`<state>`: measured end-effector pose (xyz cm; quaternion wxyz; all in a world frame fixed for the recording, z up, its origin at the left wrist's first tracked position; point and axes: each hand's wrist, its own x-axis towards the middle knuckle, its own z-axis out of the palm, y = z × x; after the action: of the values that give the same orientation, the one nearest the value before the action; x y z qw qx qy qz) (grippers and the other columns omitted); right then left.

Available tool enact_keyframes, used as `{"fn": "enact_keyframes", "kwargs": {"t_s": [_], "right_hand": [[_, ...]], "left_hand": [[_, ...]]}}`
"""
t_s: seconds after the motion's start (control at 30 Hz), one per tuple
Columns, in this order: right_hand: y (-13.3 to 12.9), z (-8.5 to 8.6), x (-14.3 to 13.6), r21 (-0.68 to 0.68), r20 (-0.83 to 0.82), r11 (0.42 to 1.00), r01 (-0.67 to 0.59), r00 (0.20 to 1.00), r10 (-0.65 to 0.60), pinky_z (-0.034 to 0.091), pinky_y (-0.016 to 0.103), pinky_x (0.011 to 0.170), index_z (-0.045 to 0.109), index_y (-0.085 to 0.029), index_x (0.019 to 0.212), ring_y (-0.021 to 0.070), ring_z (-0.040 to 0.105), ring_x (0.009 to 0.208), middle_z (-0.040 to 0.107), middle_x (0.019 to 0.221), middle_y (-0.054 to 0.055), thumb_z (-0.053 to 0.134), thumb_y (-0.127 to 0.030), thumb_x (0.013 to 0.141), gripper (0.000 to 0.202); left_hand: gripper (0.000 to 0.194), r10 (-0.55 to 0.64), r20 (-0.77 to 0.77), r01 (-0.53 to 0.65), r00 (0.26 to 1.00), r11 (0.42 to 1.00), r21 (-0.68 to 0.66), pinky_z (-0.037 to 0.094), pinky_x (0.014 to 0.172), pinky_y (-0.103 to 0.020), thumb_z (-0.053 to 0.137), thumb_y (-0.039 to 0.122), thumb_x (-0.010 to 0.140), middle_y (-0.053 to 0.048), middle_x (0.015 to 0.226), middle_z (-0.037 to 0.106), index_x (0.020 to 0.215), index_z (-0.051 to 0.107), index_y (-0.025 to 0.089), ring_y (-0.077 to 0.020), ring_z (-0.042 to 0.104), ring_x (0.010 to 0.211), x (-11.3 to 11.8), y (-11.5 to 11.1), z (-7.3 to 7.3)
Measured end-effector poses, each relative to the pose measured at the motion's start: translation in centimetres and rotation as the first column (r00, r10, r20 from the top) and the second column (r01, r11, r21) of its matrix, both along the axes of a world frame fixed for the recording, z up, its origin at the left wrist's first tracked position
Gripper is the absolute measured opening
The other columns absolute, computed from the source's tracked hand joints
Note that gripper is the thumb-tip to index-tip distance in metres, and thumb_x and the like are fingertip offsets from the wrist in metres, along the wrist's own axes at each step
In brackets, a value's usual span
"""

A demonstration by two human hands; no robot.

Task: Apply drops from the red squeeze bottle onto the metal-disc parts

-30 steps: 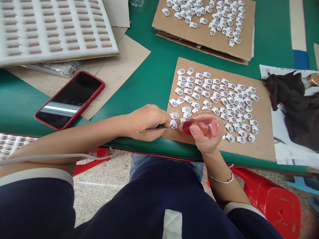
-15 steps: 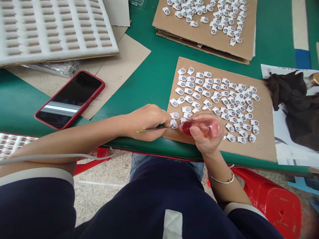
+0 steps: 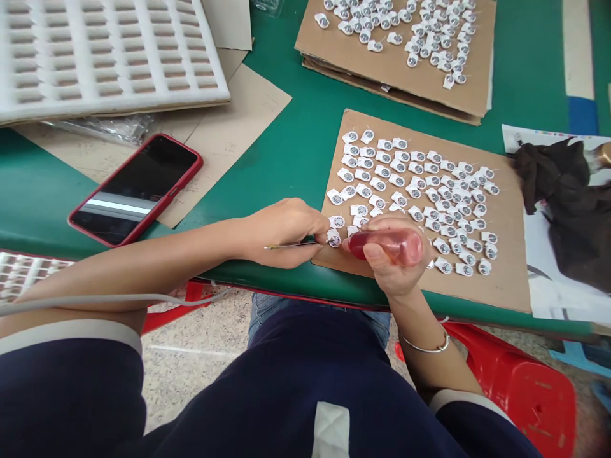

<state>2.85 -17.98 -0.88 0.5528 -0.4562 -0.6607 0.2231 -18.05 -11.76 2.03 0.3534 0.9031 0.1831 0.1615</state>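
My left hand (image 3: 291, 234) is closed around a thin, slender tool (image 3: 291, 245), whose exact kind I cannot make out. Its fingertips meet at a small white part with a round metallic face (image 3: 333, 238), near the lower left corner of a cardboard sheet (image 3: 508, 254). In my right hand (image 3: 401, 270) lies a small red squeeze bottle (image 3: 394, 247), tipped sideways with its narrow end toward that same white part. The bottle's tip is partly lost between the fingers. Rows of similar white parts (image 3: 382, 172) cover much of the cardboard.
Behind is a cardboard stack (image 3: 344, 60) bearing more white parts. At left are a red-cased phone (image 3: 138, 191) and a white foam tray (image 3: 114, 51). Dark cloth (image 3: 580, 222) lies on paper at right. A grey cable (image 3: 119, 299) crosses near my left forearm.
The whole view has shifted very slightly. Both hands, the bottle and the thin tool keep almost the same places.
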Motion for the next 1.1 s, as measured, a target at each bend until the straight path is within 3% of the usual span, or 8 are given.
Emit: {"fn": "enact_keyframes", "kwargs": {"t_s": [0.37, 0.53, 0.8, 0.97, 1.1], "right_hand": [[0.0, 0.0, -0.1, 0.019, 0.002, 0.999, -0.029, 1.0, 0.029, 0.051, 0.037, 0.065, 0.062, -0.022, 0.089, 0.0179, 0.061, 0.073, 0.063, 0.078, 0.004, 0.071, -0.026, 0.069, 0.022], [0.0, 0.0, -0.2, 0.043, 0.041, 0.999, -0.011, 0.999, 0.009, 0.052, 0.039, 0.065, 0.062, -0.022, 0.09, 0.0189, 0.061, 0.074, 0.063, 0.078, 0.004, 0.071, -0.027, 0.07, 0.023], [-0.2, 0.1, -0.1, 0.094, 0.107, 0.995, -0.042, 0.994, 0.032, 0.053, 0.039, 0.064, 0.059, -0.019, 0.092, 0.0194, 0.061, 0.075, 0.063, 0.079, 0.005, 0.072, -0.032, 0.068, 0.03], [-0.3, 0.1, -0.2, 0.1, 0.14, 0.992, -0.083, 0.988, 0.068, 0.054, 0.038, 0.062, 0.058, -0.018, 0.093, 0.0194, 0.062, 0.076, 0.063, 0.08, 0.005, 0.071, -0.029, 0.069, 0.029], [0.1, 0.1, -0.1, 0.129, 0.032, 0.992, 0.004, 0.999, -0.008, 0.051, 0.035, 0.053, 0.058, -0.02, 0.085, 0.0175, 0.06, 0.067, 0.06, 0.071, 0.002, 0.066, -0.041, 0.071, 0.026]], "left_hand": [[0.01, 0.031, 0.078, -0.018, 0.996, 0.987, -0.16, 0.036, 0.049, -0.017, 0.054, 0.007, 0.072, 0.002, 0.063, 0.063, 0.069, 0.06, 0.015, -0.0063, 0.052, 0.051, 0.0, 0.7, -0.5], [0.009, 0.093, 0.064, -0.079, 0.994, 0.978, -0.194, 0.035, 0.047, -0.017, 0.057, 0.008, 0.07, 0.002, 0.06, 0.061, 0.066, 0.062, 0.013, -0.0057, 0.051, 0.051, 0.1, 0.9, -0.7], [0.006, 0.148, 0.01, -0.134, 0.989, 0.924, -0.358, 0.032, 0.042, -0.015, 0.061, 0.012, 0.069, 0.002, 0.056, 0.061, 0.064, 0.063, 0.012, -0.0053, 0.05, 0.048, 0.4, 1.3, -0.4], [0.006, 0.156, 0.019, -0.137, 0.988, 0.911, -0.39, 0.033, 0.043, -0.013, 0.06, 0.009, 0.067, 0.004, 0.054, 0.058, 0.061, 0.062, 0.012, -0.0033, 0.048, 0.046, 0.4, 1.3, -0.4], [0.005, 0.179, 0.022, -0.156, 0.984, 0.906, -0.393, 0.034, 0.044, -0.013, 0.061, 0.01, 0.067, 0.004, 0.057, 0.061, 0.062, 0.063, 0.012, -0.0039, 0.05, 0.048, 0.4, 1.3, -0.5]]}}
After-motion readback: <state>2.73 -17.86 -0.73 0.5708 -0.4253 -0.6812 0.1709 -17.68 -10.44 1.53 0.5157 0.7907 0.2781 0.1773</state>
